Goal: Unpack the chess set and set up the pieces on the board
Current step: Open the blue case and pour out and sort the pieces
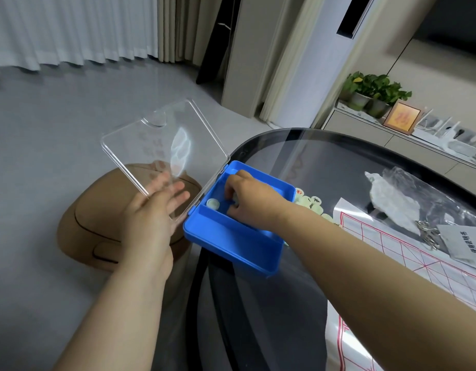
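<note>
Table's edge (258, 145): blue box (231, 253), right hand (247, 194) inside, left hand (154, 210) behind lid (151, 140).

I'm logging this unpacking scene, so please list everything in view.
box: one, blue, table's left edge
lid: one, clear, hinged open leftward
chess pieces: several, pale green, heaped beyond box; one lying in box
board sheet: one, white with red grid, on table
plastic bag: one, clear, on table
leaflet: one, white, beside metal rings
table: one, dark glass
stool: one, brown, floor
plants: two, green, shelf
left hand: flat behind lid
right hand: in box, pinching a piece
</note>
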`<state>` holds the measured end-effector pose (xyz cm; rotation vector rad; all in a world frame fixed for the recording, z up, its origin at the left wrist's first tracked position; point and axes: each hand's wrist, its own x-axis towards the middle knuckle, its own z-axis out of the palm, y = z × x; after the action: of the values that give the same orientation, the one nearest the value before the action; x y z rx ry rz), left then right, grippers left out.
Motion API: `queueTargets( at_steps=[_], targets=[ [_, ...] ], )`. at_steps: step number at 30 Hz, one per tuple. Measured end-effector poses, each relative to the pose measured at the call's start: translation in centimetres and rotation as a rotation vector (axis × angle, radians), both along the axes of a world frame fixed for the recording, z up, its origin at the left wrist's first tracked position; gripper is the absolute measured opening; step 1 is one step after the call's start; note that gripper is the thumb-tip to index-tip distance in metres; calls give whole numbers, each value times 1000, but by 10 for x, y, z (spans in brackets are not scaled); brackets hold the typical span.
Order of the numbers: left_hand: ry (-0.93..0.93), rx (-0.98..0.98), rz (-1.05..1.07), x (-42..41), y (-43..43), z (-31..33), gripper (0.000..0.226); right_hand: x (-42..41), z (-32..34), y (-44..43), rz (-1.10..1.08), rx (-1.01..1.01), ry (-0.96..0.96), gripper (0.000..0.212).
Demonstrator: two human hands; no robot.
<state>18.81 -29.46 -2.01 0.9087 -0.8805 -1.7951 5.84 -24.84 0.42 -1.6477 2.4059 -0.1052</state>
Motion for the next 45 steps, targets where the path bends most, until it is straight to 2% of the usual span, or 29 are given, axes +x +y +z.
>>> queueTargets(
  at_steps=[5,10,15,19,21,25,29,32,37,45],
  targets=[
    [-7,0,5,0,-1,0,23,1,-3,3,12,-5,-1,10],
    [-20,-4,3,0,-1,0,22,-5,-1,6,38,25,-14,24],
    [-29,-4,9,0,0,0,22,-17,1,14,25,-74,-95,20],
    [-32,-13,9,0,1,1,26,-23,7,19,30,-97,-85,25],
    [-42,-22,9,1,1,0,26,-27,18,25,24,-42,-100,22],
    [-44,-26,1,0,2,0,25,-27,32,42,70,201,-135,13],
    [-54,-31,3,-1,3,0,25,-19,32,41,95,283,-104,32],
    [-61,-37,15,-1,2,0,25,-16,29,39,118,265,-98,35],
    [-55,-29,9,-1,2,-1,24,-14,21,39,85,146,-129,23],
    [-57,-26,9,-1,2,-1,24,-18,13,32,74,73,-18,25]
  ],
)
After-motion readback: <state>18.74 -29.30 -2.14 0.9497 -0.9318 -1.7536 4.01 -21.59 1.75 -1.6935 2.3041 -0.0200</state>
